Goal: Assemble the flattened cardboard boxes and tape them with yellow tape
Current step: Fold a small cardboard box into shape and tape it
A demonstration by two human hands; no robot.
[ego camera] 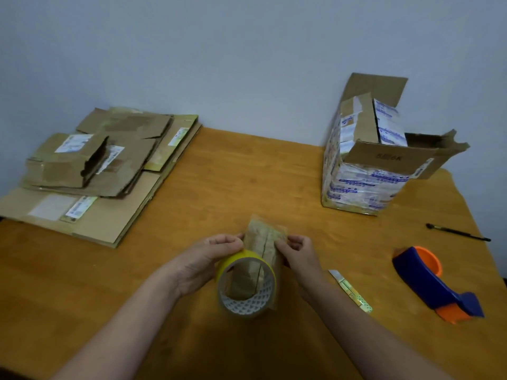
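Observation:
A roll of yellow tape (241,260) with a white patterned core sits low in the middle, above the wooden table (219,174). A loose strip of tape (260,239), translucent with cardboard fibres stuck to it, rises from the roll. My left hand (208,256) pinches the strip's left edge and lies against the roll. My right hand (297,252) pinches the strip's right edge. A stack of flattened cardboard boxes (96,165) lies at the far left. An assembled cardboard box (365,160) with printed tape and open top flaps stands at the far right.
A blue and orange tape dispenser (436,281) lies at the right. A small utility knife (351,290) lies beside my right forearm. A black pen (458,232) lies near the table's right edge. A pale wall runs behind the table.

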